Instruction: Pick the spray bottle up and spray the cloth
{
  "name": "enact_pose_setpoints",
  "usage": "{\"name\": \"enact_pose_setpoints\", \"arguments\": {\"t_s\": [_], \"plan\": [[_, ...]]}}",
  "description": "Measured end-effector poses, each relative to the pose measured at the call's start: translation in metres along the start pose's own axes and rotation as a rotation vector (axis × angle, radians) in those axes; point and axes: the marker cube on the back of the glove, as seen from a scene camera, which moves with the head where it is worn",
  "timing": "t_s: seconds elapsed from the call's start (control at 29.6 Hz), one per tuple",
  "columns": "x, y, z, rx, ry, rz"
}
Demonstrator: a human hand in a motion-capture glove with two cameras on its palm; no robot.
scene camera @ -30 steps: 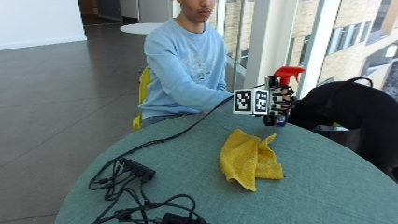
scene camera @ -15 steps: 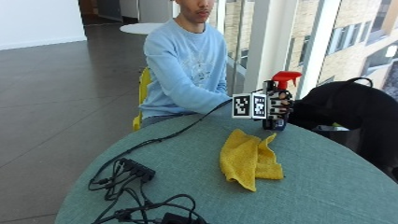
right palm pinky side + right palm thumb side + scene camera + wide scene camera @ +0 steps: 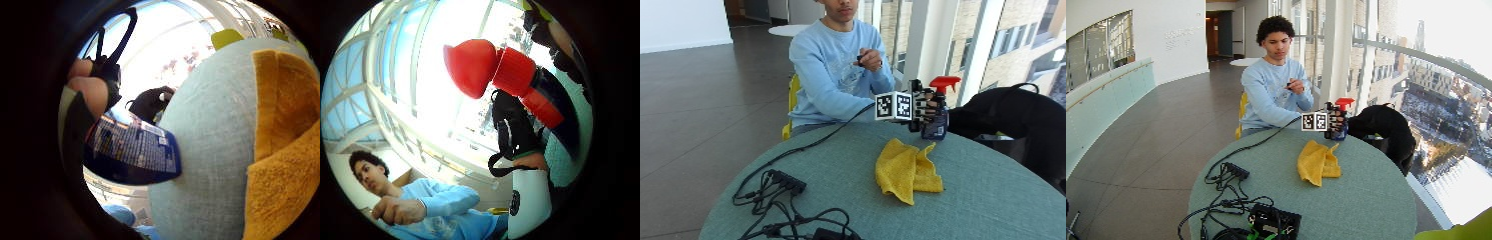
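Bright daylight glares through the windows (image 3: 1439,75).

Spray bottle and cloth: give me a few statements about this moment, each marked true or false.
1. The gloved right hand grips the spray bottle. True.
2. The bottle's trigger head is blue. False: it is red.
3. The yellow cloth lies crumpled on the table. True.
4. The cloth is draped over the bottle. False: it lies apart from it, nearer the camera.
5. The bare hand holds the cloth. False: that hand is raised at the person's chest.
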Motion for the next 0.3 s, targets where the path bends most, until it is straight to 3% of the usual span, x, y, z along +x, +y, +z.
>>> {"name": "enact_pose_setpoints", "arguments": {"t_s": [0.3], "plan": [[-0.011, 0.036, -0.062, -0.014, 0.125, -0.037]]}}
